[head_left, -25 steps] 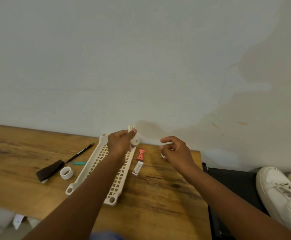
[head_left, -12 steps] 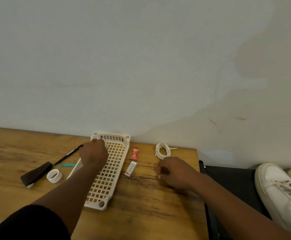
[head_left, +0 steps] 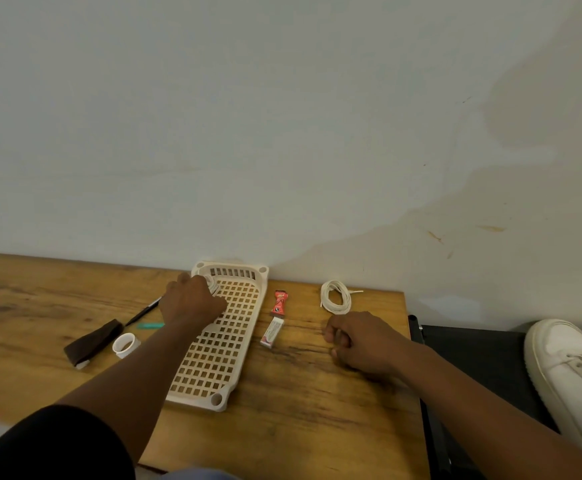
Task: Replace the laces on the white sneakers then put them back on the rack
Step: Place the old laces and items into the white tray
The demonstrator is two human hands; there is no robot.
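1. Head view: the left hand (head_left: pixel 192 301) lies over the far end of the perforated plastic tray (head_left: pixel 218 355) on the wooden worktop (head_left: pixel 300 420), fingers curled round a small whitish bundle (head_left: pixel 212 285).
2. The right hand (head_left: pixel 358 341) rests on the worktop, fingers curled, holding nothing visible.
3. Just beyond it lies a coiled white lace (head_left: pixel 335 297).
4. Right of it, a white sneaker (head_left: pixel 570 372).

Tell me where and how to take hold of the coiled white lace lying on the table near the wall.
Pinch the coiled lace across the bunched strands of its near side, coming from above with the right hand, which rests just in front of it. The coil lies flat on the table, so gripping all loops together should keep it from unravelling; the loose tip points right.
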